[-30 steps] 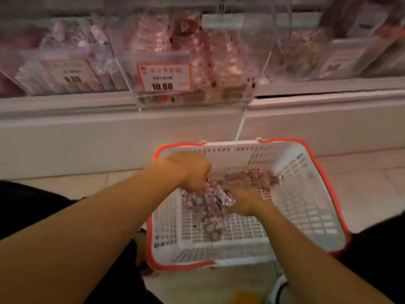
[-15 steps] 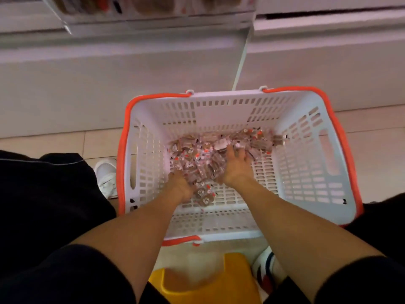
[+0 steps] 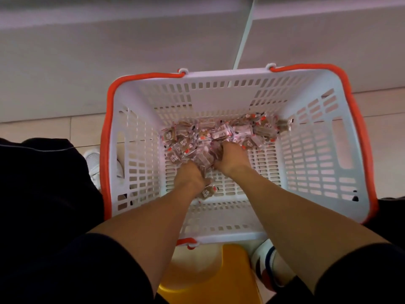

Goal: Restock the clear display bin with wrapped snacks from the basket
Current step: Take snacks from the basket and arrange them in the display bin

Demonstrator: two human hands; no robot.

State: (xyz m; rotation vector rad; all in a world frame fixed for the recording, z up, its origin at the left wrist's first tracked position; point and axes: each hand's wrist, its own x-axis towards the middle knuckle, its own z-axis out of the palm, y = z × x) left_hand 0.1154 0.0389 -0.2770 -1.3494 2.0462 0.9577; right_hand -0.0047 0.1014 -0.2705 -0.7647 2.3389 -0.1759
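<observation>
**Restock status: gathering stage, transfer pending**

Both hands down in basket, buried in wrapped snacks; left hand and right hand curled around handfuls, side by side; display bin out of view; sizeable pile left to move.

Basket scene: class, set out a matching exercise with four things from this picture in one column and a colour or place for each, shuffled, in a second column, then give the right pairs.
Column one:
1. basket wall
2. basket rim
3. stool
4. wrapped snacks

Column two:
A. piled along the far part of the basket floor
B. yellow, between the knees, nearer than the basket
C. white slotted plastic
D. orange-red

Pairs: 1-C, 2-D, 3-B, 4-A

Both the left hand and the right hand dig into the snacks.
</observation>
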